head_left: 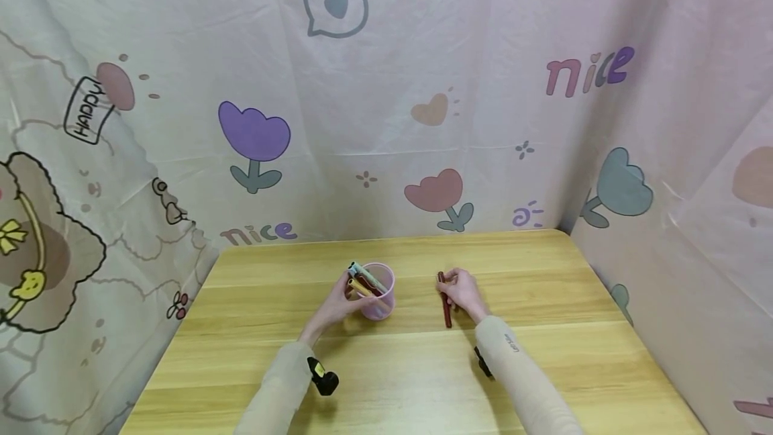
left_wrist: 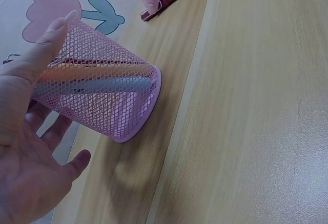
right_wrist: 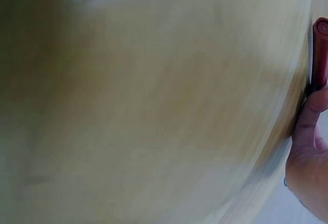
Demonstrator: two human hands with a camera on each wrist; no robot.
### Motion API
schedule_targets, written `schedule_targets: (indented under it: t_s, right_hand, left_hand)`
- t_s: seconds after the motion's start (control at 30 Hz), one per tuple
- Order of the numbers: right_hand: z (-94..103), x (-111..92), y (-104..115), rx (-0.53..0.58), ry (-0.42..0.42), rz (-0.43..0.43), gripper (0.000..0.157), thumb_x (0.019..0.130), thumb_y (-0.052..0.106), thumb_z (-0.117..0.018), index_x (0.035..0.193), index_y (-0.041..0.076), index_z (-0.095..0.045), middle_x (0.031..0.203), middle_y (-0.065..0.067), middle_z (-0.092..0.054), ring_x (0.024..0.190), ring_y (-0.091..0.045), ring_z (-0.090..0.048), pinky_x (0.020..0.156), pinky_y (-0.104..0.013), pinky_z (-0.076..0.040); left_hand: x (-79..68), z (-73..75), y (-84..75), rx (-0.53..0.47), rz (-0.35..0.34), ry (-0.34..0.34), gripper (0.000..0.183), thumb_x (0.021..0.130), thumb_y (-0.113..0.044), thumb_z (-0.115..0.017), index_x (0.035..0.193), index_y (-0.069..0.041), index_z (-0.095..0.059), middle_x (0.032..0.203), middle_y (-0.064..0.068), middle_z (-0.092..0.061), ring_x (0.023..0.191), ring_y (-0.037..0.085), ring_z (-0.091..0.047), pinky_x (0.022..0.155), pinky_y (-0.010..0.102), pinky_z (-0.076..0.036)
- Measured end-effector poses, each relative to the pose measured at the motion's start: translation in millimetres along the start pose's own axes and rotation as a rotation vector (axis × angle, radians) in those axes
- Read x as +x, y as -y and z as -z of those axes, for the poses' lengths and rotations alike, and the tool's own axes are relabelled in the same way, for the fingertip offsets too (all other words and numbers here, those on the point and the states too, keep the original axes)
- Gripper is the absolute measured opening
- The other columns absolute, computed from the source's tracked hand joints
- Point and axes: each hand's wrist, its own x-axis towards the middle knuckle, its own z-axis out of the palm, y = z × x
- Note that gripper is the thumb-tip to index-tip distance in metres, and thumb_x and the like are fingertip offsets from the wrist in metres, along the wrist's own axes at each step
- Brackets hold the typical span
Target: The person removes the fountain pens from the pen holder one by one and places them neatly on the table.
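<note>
My left hand point(head_left: 338, 306) holds a pink mesh pen cup point(head_left: 387, 303) near its rim, thumb on the near side. Several pens point(head_left: 370, 276) lean out of the cup toward that hand, pale green, yellow and dark red among them. Through the mesh in the left wrist view, an orange pen point(left_wrist: 97, 72) and a blue-grey one point(left_wrist: 113, 85) show. To the right of the cup, my right hand point(head_left: 464, 289) pinches a dark red pen point(head_left: 447, 314) at the tabletop. At the edge of the right wrist view, the pen's round end point(right_wrist: 321, 27) points away from the fingers.
The light wooden table point(head_left: 398, 381) runs back to a patterned cloth backdrop point(head_left: 362, 86), and more cloth hangs at both sides. A black wrist camera point(head_left: 324, 379) sits on the left sleeve, and another point(head_left: 483, 362) shows beside the right sleeve.
</note>
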Motion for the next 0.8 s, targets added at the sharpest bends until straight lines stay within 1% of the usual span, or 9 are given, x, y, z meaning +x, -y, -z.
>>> schedule_targets:
  t_s: [0.17, 0.33, 0.5, 0.67, 0.8]
  right_hand:
    - [-0.5, 0.4, -1.7, -0.013, -0.008, 0.007, 0.039, 0.089, 0.015, -0.077, 0.116, -0.004, -0.057, 0.066, -0.007, -0.064, 0.039, -0.01, -0.05, 0.036, -0.023, -0.046]
    - [0.3, 1.0, -6.2, 0.018, -0.003, 0.017, 0.041, 0.09, 0.019, -0.076, 0.116, -0.004, -0.056, 0.063, -0.005, -0.061, 0.039, -0.009, -0.049, 0.037, -0.023, -0.046]
    - [3.4, -0.7, -8.0, 0.07, 0.018, 0.016, 0.04, 0.091, 0.016, -0.075, 0.119, -0.004, -0.055, 0.066, -0.004, -0.06, 0.042, -0.009, -0.05, 0.038, -0.022, -0.046]
    - [5.2, -3.8, -7.6, 0.07, 0.032, 0.019, 0.039, 0.09, 0.01, -0.073, 0.121, -0.005, -0.055, 0.071, -0.006, -0.06, 0.044, -0.009, -0.051, 0.039, -0.022, -0.047]
    - [5.5, -5.4, -7.8, 0.071, 0.028, 0.024, 0.04, 0.09, 0.008, -0.073, 0.122, -0.005, -0.055, 0.072, -0.006, -0.06, 0.043, -0.008, -0.051, 0.039, -0.021, -0.047]
  left_hand:
    - [-1.0, -0.4, -0.4, 0.004, 0.015, -0.005, 0.084, 0.088, -0.025, -0.079, 0.156, -0.014, -0.03, 0.158, 0.022, -0.038, 0.148, 0.051, -0.031, 0.12, 0.068, -0.027]
    - [-1.7, 0.0, 0.3, 0.002, 0.008, -0.007, 0.084, 0.087, -0.024, -0.08, 0.155, -0.014, -0.031, 0.156, 0.023, -0.041, 0.146, 0.052, -0.033, 0.119, 0.068, -0.028]
    - [-1.3, -0.1, 1.2, -0.012, -0.001, -0.012, 0.08, 0.087, -0.021, -0.08, 0.153, -0.013, -0.034, 0.152, 0.02, -0.046, 0.146, 0.049, -0.035, 0.12, 0.066, -0.029]
    - [-2.2, -0.3, 1.4, -0.006, -0.021, -0.009, 0.08, 0.088, -0.019, -0.079, 0.153, -0.01, -0.033, 0.153, 0.022, -0.044, 0.146, 0.05, -0.034, 0.119, 0.068, -0.028]
    - [-2.4, -0.4, 0.1, -0.007, -0.01, -0.007, 0.08, 0.088, -0.02, -0.079, 0.152, -0.012, -0.034, 0.152, 0.021, -0.045, 0.148, 0.049, -0.033, 0.121, 0.067, -0.026]
